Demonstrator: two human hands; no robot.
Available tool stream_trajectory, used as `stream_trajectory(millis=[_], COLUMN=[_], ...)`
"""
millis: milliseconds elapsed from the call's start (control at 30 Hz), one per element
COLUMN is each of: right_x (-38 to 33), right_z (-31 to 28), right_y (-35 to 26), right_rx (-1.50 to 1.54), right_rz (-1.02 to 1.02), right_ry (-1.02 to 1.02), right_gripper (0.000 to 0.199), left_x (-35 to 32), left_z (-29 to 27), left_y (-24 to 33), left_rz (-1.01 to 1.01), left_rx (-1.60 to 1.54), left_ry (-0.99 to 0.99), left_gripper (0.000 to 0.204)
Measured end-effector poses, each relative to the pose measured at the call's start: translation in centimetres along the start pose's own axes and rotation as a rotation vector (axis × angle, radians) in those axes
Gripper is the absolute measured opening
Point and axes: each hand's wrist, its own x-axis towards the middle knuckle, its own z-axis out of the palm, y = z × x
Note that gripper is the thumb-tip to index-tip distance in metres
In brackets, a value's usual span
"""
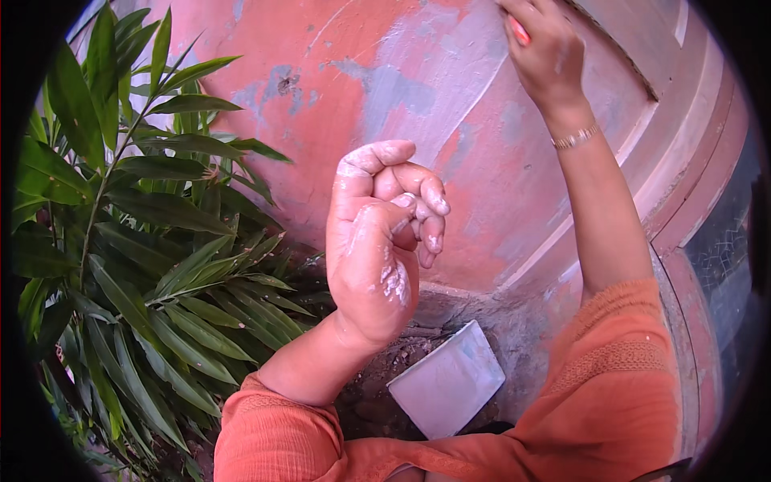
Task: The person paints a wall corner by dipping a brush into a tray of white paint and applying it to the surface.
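Note:
My left hand (pixel 384 241) is raised in front of me, smeared with white paste, its fingers curled loosely inward with nothing in them. My right hand (pixel 546 52) reaches up high against the reddish wall (pixel 313 96) and grips a small orange-handled tool (pixel 520 30), most of it hidden by the fingers. A thin bracelet (pixel 575 138) circles that wrist. Pale grey filler patches (pixel 401 88) cover parts of the wall between the two hands. Both forearms come out of orange sleeves.
A leafy green plant (pixel 136 241) fills the left side, close to my left arm. A pale square tile or board (pixel 448 379) lies on the dirt at the wall's foot. A moulded ledge (pixel 691 161) runs down the right.

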Motion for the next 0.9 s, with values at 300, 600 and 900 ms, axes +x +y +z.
stream_trajectory(millis=[300, 600, 900], right_x=[-16.9, -11.5, -2.4], right_z=[0.1, -3.6, -5.5], right_y=[-14.7, -4.2, 3.4], right_rx=[0.637, 0.754, 0.211], right_rz=[-0.101, 0.476, 0.161], right_ry=[-0.625, -0.652, -0.07], right_gripper=[0.008, 0.015, 0.01], left_x=[0.5, 0.8, 1.4], left_z=[-0.7, -1.0, -1.3], left_y=[0.9, 0.7, -0.2], left_rz=[0.06, 0.084, 0.101], left_rx=[-0.001, 0.0, -0.008], left_ry=[0.082, 0.063, 0.028], left_gripper=[0.038, 0.039, 0.039])
